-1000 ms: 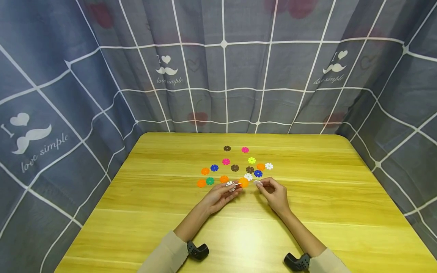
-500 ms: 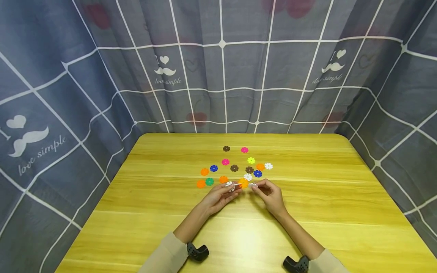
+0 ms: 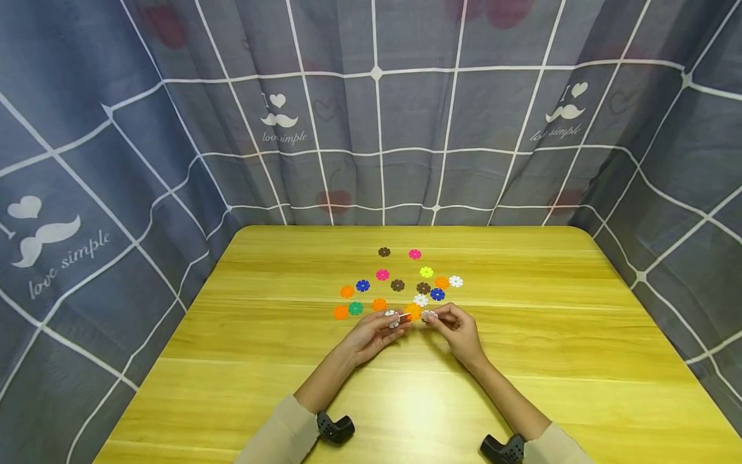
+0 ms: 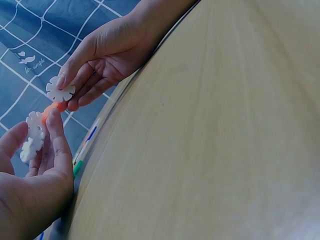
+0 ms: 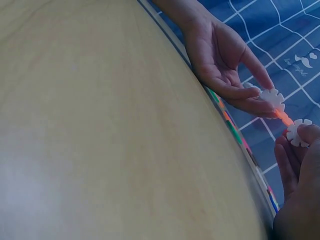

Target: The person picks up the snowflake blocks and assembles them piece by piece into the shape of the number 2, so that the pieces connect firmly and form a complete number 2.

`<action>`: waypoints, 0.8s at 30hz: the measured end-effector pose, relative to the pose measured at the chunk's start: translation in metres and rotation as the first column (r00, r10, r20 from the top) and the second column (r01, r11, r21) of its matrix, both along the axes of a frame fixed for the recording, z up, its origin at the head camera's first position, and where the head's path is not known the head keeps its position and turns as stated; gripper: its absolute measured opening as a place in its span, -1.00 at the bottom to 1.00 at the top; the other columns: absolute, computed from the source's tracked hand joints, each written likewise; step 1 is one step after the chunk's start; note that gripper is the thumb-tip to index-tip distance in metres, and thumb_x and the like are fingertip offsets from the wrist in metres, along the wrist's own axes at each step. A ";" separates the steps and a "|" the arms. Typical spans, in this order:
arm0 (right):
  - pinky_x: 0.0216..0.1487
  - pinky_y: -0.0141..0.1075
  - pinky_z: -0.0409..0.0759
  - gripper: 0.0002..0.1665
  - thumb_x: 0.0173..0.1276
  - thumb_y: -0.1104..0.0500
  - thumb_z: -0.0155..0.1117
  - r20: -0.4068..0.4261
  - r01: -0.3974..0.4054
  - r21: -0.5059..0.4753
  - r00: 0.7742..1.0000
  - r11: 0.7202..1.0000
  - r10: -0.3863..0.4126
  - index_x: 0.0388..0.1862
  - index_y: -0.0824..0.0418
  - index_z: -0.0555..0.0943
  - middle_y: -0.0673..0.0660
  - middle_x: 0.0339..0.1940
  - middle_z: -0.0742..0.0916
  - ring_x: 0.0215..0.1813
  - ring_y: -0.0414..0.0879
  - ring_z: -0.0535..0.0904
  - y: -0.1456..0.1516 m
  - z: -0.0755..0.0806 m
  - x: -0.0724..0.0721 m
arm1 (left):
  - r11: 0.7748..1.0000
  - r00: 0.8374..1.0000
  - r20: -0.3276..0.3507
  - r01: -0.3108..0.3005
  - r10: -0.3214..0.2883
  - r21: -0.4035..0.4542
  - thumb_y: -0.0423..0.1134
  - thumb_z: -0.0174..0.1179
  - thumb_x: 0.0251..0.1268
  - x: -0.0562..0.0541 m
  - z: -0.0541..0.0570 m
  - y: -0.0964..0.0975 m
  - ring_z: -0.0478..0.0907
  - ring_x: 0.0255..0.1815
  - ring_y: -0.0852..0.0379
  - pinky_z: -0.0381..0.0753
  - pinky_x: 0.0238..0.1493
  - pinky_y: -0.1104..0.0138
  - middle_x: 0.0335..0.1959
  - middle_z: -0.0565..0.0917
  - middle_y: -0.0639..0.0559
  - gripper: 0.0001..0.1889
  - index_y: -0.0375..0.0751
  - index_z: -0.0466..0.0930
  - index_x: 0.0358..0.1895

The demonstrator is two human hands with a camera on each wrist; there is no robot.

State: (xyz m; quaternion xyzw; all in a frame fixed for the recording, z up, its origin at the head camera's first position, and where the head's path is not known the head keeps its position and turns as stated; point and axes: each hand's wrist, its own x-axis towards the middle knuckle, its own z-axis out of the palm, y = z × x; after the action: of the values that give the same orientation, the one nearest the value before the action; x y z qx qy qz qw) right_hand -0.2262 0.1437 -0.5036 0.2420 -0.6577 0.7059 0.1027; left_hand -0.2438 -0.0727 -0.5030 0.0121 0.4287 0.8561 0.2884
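My left hand (image 3: 371,336) holds a small joined piece of notched plastic discs between thumb and fingers. White discs (image 4: 34,135) sit at its near end, and an orange disc (image 3: 414,312) sticks out to the right. My right hand (image 3: 460,330) pinches another white notched disc (image 3: 429,316) between thumb and index finger. In the right wrist view that white disc (image 5: 298,132) meets the edge of the orange disc (image 5: 283,117); how deep the slots fit cannot be seen. Fingers partly cover the joined piece.
Several loose notched discs lie flat on the wooden table (image 3: 522,361) beyond the hands, among them a green disc (image 3: 355,309), a blue disc (image 3: 437,294), a pink disc (image 3: 415,254) and a yellow disc (image 3: 426,272). A grey checked curtain (image 3: 348,174) surrounds the table.
My right hand has moved left, bringing its white disc up to the orange disc, and the disc has turned to show more of its face. My left hand stays nearly still.
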 end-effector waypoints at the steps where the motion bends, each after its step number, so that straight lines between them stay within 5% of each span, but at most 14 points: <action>1: -0.15 -0.18 0.58 -0.90 0.20 0.60 0.08 0.003 -0.002 -0.002 1.000 1.000 0.002 -0.28 0.59 0.47 0.51 -0.29 0.63 -0.24 0.33 0.59 0.000 0.000 0.000 | 1.000 1.000 0.004 0.001 -0.001 0.002 -0.37 0.01 0.37 0.000 0.000 0.000 0.57 -0.02 0.00 0.50 0.03 0.33 0.01 0.56 -0.26 -0.68 -0.49 0.36 0.11; 10: -0.15 -0.19 0.59 -0.90 0.19 0.59 0.11 0.020 0.005 -0.009 1.000 1.000 -0.005 -0.28 0.59 0.48 0.52 -0.27 0.62 -0.21 0.09 0.65 0.000 0.000 0.000 | 1.000 1.000 0.018 0.008 -0.009 0.019 -0.36 -0.01 0.38 -0.001 0.002 0.000 0.57 -0.02 0.01 0.50 0.02 0.34 0.03 0.55 -0.24 -0.68 -0.41 0.37 0.14; 17: -0.16 -0.29 0.60 -0.90 0.18 0.56 0.16 -0.002 0.056 0.035 0.998 0.998 -0.056 -0.30 0.56 0.50 0.48 -0.27 0.62 -0.25 0.33 0.57 -0.001 0.004 0.001 | 1.000 1.000 0.008 0.018 -0.018 0.026 -0.36 -0.03 0.39 -0.001 0.003 0.000 0.57 -0.02 0.03 0.50 0.02 0.35 0.07 0.53 -0.24 -0.60 -0.45 0.29 0.24; 24: -0.18 -0.31 0.60 -0.90 0.13 0.60 0.17 -0.039 0.088 0.018 0.995 0.996 -0.087 -0.33 0.57 0.51 0.46 -0.27 0.60 -0.25 -0.07 0.61 -0.003 0.003 0.001 | 1.000 1.000 0.009 0.011 -0.011 0.015 -0.37 -0.03 0.39 -0.001 0.002 0.000 0.57 -0.01 0.03 0.49 0.03 0.34 0.07 0.53 -0.24 -0.61 -0.48 0.31 0.22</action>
State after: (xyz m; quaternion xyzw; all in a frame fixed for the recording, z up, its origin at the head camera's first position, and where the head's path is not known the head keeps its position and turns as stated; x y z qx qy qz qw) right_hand -0.2248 0.1411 -0.5007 0.2275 -0.6725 0.6894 0.1439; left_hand -0.2453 -0.0729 -0.5011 0.0129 0.4209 0.8577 0.2950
